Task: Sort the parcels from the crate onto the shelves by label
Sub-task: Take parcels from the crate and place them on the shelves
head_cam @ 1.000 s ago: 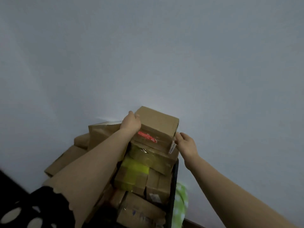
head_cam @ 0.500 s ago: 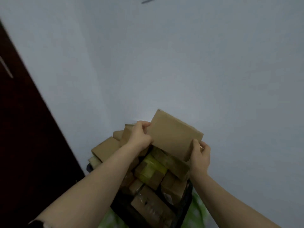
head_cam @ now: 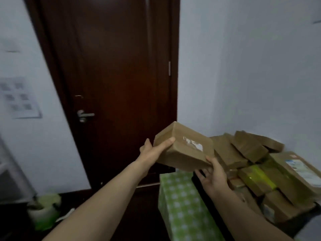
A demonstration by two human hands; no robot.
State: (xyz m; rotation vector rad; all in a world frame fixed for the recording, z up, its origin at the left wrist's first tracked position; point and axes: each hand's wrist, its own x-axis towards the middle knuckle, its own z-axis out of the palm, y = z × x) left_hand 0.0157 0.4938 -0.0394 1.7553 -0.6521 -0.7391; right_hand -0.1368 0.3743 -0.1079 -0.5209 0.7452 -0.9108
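I hold a brown cardboard parcel (head_cam: pixel 184 150) in the air in front of a dark door, a torn white label on its upper face. My left hand (head_cam: pixel 154 151) grips its left end, thumb on top. My right hand (head_cam: pixel 212 178) supports its lower right corner from beneath, thumb against the near side. To the right lies the crate's heap of brown parcels (head_cam: pixel 248 150), some wrapped in yellow tape (head_cam: pixel 258 176). The crate's dark rim (head_cam: pixel 311 214) shows at the lower right. A pale shelf frame (head_cam: pixel 10 173) stands at the far left edge.
A dark wooden door (head_cam: pixel 111 66) with a metal handle (head_cam: pixel 85 115) is straight ahead. A green checked box (head_cam: pixel 184 206) stands below the held parcel. Green and white rolls (head_cam: pixel 45 211) sit on the dark floor at the left. A paper sheet (head_cam: pixel 19 98) hangs on the left wall.
I lifted the parcel off the heap and swung it left with my view; the door has come in front and the crate has shifted to the right.
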